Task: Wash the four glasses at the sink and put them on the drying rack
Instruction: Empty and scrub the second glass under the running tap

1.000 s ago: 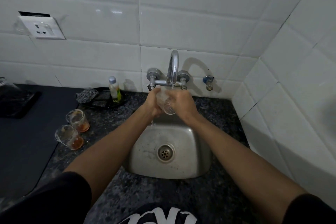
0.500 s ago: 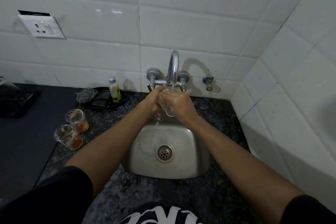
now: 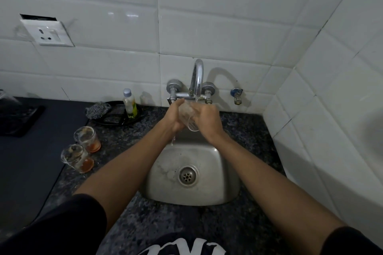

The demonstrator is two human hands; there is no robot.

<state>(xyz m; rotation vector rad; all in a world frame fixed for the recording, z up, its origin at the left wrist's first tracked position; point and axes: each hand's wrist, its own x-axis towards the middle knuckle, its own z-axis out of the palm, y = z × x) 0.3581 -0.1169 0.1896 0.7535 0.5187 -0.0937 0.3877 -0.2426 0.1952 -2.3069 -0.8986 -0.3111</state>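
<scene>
Most of the clear glass [image 3: 189,119] is hidden: the left hand [image 3: 175,116] and right hand [image 3: 206,119] close around it from both sides, and only its lower end shows between the palms, under the spout of the faucet [image 3: 196,80]. Both hands are curled shut on the glass; the fingers inside or behind it cannot be made out. A thin stream of water runs from the spout, and drips fall off the left palm toward the back edge of the steel sink [image 3: 217,163].

Two dirty glasses [image 3: 81,150] with orange dregs stand touching each other near the left edge of the speckled countertop [image 3: 248,130], beside a dark mat [image 3: 24,161]. At the back edge, a soap bottle [image 3: 129,103] and scrubber [image 3: 97,109] sit on a black dish. A dark tray [image 3: 16,118] at far left is cut off by the frame. The countertop right of the sink is bare up to the tiled side wall.
</scene>
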